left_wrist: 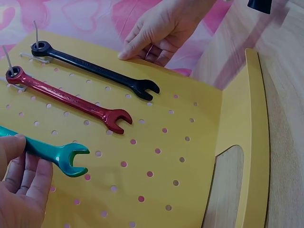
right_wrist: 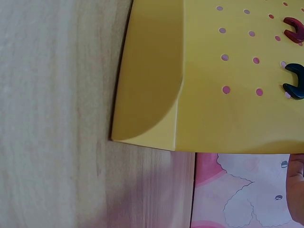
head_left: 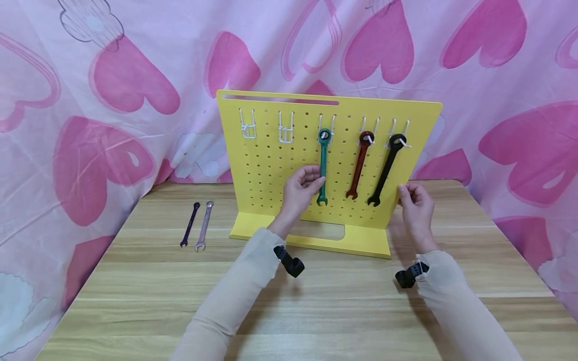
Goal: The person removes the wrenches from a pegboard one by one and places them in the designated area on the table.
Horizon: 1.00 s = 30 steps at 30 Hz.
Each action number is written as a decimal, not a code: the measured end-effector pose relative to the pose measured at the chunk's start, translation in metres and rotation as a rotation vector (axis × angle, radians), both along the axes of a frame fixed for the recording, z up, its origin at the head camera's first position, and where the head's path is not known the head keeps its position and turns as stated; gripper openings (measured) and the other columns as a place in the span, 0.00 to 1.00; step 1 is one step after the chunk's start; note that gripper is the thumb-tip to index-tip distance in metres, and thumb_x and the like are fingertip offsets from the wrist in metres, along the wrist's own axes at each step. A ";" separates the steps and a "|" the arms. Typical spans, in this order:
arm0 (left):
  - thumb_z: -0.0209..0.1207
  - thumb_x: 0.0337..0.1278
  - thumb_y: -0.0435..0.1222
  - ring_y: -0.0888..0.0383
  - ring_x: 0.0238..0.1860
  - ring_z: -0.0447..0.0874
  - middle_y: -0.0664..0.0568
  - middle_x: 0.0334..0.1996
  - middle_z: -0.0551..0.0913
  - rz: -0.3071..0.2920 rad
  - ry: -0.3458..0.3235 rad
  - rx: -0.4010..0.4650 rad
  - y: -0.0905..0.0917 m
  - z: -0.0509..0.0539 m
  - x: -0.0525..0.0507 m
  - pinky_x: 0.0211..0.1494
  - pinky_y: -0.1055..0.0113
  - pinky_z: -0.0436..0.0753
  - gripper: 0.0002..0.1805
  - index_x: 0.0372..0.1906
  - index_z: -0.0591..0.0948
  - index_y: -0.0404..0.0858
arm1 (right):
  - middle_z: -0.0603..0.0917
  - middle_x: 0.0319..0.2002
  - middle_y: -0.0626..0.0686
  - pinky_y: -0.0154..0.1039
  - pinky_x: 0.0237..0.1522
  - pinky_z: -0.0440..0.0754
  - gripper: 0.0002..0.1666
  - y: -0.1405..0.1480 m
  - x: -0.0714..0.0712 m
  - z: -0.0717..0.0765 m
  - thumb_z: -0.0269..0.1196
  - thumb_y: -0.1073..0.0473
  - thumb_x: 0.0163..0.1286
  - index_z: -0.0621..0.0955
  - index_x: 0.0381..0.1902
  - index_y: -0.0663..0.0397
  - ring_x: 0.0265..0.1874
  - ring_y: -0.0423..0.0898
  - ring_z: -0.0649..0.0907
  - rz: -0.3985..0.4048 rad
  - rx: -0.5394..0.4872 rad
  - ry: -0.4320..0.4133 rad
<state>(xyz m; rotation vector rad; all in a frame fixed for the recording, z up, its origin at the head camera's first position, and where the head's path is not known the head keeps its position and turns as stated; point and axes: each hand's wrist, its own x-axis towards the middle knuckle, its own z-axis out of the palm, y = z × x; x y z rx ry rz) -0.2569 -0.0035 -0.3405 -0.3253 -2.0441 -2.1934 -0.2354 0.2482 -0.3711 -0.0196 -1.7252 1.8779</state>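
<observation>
A yellow pegboard [head_left: 266, 185] stands upright on the table, with white hooks along its upper part. The green wrench [head_left: 323, 155] hangs by its ring end at the middle hook, and my left hand [head_left: 295, 195] pinches its shaft between thumb and fingers. To its right a red wrench [head_left: 358, 168] and a black wrench [head_left: 385, 173] hang from hooks, open ends down. My right hand [head_left: 417, 210] holds the board's right edge, thumb at the front. In the right wrist view only part of that hand [right_wrist: 295, 190] shows at the edge.
Left of the board, a dark purple wrench [head_left: 190, 224] and a silver wrench [head_left: 204, 225] lie on the wooden table [head_left: 149, 281]. Two hooks at the board's left, a near-left hook [head_left: 248, 128] and another hook [head_left: 286, 131], hold nothing. A pink heart-patterned cloth [head_left: 189, 80] hangs behind.
</observation>
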 end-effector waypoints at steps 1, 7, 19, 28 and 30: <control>0.61 0.56 0.30 0.64 0.35 0.79 0.44 0.40 0.82 -0.005 0.003 0.000 0.000 0.000 0.000 0.43 0.69 0.83 0.14 0.48 0.79 0.33 | 0.77 0.20 0.45 0.23 0.29 0.81 0.09 0.000 0.000 0.000 0.57 0.71 0.66 0.76 0.25 0.57 0.22 0.33 0.79 -0.001 0.003 -0.002; 0.60 0.58 0.30 0.65 0.34 0.79 0.45 0.39 0.82 -0.043 0.007 0.008 -0.003 -0.001 0.000 0.43 0.69 0.83 0.14 0.49 0.78 0.34 | 0.78 0.20 0.45 0.23 0.30 0.81 0.08 0.000 0.001 0.000 0.57 0.70 0.66 0.76 0.26 0.58 0.23 0.33 0.79 -0.002 0.017 -0.001; 0.59 0.59 0.29 0.65 0.34 0.80 0.55 0.34 0.80 -0.112 -0.021 0.057 -0.006 0.000 0.001 0.46 0.65 0.84 0.14 0.50 0.77 0.33 | 0.77 0.21 0.44 0.23 0.30 0.81 0.09 0.000 0.002 0.000 0.57 0.70 0.66 0.76 0.26 0.55 0.24 0.32 0.80 -0.013 0.053 -0.005; 0.59 0.59 0.30 0.65 0.34 0.79 0.54 0.35 0.80 -0.127 -0.044 0.068 -0.007 -0.001 0.001 0.46 0.65 0.84 0.15 0.51 0.77 0.33 | 0.78 0.22 0.44 0.23 0.31 0.81 0.08 0.007 -0.008 -0.011 0.58 0.67 0.66 0.76 0.27 0.54 0.24 0.33 0.80 -0.024 0.054 -0.025; 0.59 0.59 0.29 0.65 0.34 0.80 0.53 0.35 0.81 -0.133 -0.044 0.077 -0.007 0.000 0.001 0.46 0.64 0.84 0.15 0.52 0.76 0.32 | 0.78 0.22 0.44 0.23 0.31 0.81 0.07 0.009 -0.012 -0.015 0.59 0.66 0.66 0.76 0.27 0.54 0.25 0.33 0.80 -0.024 0.049 -0.028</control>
